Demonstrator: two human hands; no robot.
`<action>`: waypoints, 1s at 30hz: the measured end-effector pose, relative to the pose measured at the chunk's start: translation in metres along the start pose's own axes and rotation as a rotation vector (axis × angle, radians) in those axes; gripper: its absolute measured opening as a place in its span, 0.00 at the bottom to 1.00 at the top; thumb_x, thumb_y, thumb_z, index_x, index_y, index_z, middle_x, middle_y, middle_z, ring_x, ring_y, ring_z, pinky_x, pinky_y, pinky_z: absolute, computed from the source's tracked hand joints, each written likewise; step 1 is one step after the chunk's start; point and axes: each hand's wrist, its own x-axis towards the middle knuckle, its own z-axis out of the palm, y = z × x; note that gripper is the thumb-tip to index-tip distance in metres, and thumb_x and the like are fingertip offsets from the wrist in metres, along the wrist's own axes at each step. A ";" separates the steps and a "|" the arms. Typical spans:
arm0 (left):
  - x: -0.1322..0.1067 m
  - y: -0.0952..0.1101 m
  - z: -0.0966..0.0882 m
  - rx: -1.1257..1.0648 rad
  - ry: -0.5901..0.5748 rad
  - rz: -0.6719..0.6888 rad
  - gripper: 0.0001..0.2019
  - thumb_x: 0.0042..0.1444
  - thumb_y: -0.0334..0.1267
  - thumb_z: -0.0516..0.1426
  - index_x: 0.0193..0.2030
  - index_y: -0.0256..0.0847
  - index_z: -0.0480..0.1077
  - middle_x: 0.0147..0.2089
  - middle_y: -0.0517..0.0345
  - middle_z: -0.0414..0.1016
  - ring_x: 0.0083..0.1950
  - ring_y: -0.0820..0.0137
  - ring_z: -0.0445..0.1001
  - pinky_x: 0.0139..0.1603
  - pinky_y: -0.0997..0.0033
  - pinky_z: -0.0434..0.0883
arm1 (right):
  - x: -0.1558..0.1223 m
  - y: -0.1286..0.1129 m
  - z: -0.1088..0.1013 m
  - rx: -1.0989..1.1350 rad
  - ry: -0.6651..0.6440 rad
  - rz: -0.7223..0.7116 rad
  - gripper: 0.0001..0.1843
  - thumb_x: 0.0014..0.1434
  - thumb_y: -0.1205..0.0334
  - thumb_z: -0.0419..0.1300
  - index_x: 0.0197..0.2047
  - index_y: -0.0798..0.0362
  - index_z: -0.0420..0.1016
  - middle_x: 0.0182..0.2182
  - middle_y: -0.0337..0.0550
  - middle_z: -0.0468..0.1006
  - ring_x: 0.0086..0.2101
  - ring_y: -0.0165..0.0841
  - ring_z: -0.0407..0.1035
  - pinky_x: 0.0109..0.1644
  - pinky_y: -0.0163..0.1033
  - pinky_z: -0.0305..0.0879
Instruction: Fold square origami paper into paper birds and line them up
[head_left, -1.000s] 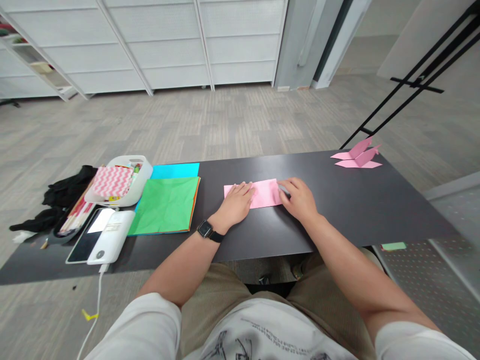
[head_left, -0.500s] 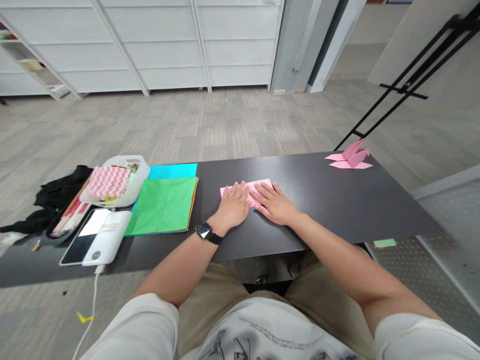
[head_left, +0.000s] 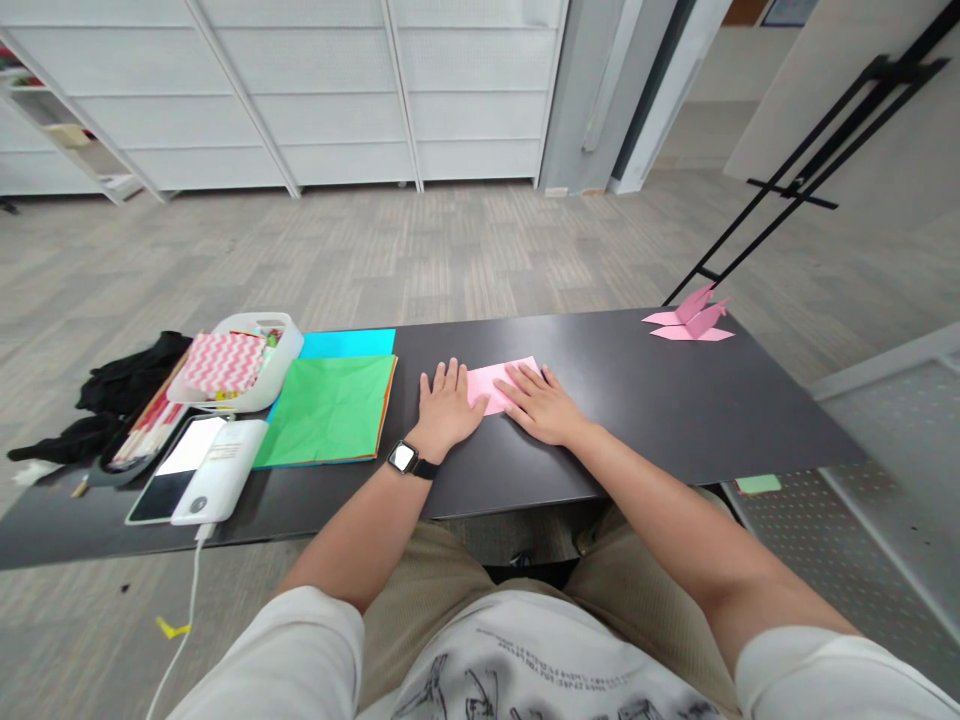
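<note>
A folded pink paper (head_left: 498, 380) lies on the dark table (head_left: 637, 410) in front of me. My left hand (head_left: 445, 405) rests flat with fingers spread, covering the paper's left end. My right hand (head_left: 541, 402) also lies flat, fingers stretched out over the paper's right part. Both palms press down on it; neither hand grips anything. A watch sits on my left wrist.
A stack of coloured sheets, green (head_left: 330, 408) on top and blue (head_left: 347, 343) behind, lies to the left. Further left are a white basket (head_left: 247, 360), a phone (head_left: 176, 470) and a white power bank (head_left: 221, 483). A folded pink paper shape (head_left: 690, 320) stands at the far right corner.
My right hand slid left along the pink paper toward my left hand, and the paper now looks shorter. My left hand shifted slightly left.
</note>
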 end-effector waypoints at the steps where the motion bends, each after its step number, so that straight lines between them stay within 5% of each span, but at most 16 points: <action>1: 0.002 0.001 -0.001 0.016 0.029 0.013 0.36 0.73 0.54 0.52 0.79 0.32 0.59 0.83 0.32 0.54 0.84 0.39 0.52 0.82 0.28 0.48 | 0.000 -0.001 -0.001 -0.010 -0.014 0.003 0.33 0.80 0.44 0.44 0.82 0.41 0.55 0.82 0.46 0.48 0.79 0.52 0.45 0.80 0.71 0.40; 7: 0.006 0.013 0.005 -0.016 0.035 0.381 0.28 0.75 0.35 0.45 0.78 0.29 0.61 0.80 0.39 0.62 0.82 0.56 0.59 0.83 0.52 0.57 | 0.001 -0.004 -0.004 -0.043 -0.053 0.016 0.34 0.80 0.43 0.40 0.83 0.43 0.53 0.82 0.47 0.47 0.79 0.50 0.44 0.81 0.68 0.39; 17: -0.007 0.016 0.008 0.045 -0.050 0.231 0.31 0.78 0.43 0.41 0.82 0.33 0.55 0.85 0.43 0.51 0.85 0.50 0.51 0.84 0.41 0.49 | 0.003 -0.003 -0.004 -0.038 -0.062 0.071 0.34 0.80 0.47 0.38 0.83 0.43 0.54 0.82 0.44 0.47 0.80 0.47 0.43 0.82 0.64 0.40; 24: -0.010 0.018 0.006 0.067 -0.061 0.198 0.32 0.77 0.46 0.41 0.84 0.38 0.52 0.85 0.46 0.48 0.86 0.49 0.49 0.84 0.35 0.47 | 0.008 0.015 -0.004 -0.050 -0.040 0.454 0.37 0.79 0.43 0.37 0.83 0.47 0.51 0.82 0.48 0.47 0.79 0.53 0.44 0.78 0.77 0.37; 30: 0.002 0.021 0.009 0.079 -0.055 0.271 0.32 0.78 0.50 0.42 0.83 0.40 0.54 0.85 0.47 0.50 0.86 0.51 0.50 0.84 0.38 0.47 | 0.004 0.022 -0.007 0.000 0.145 0.464 0.36 0.78 0.46 0.42 0.80 0.55 0.59 0.79 0.51 0.58 0.77 0.51 0.50 0.79 0.69 0.45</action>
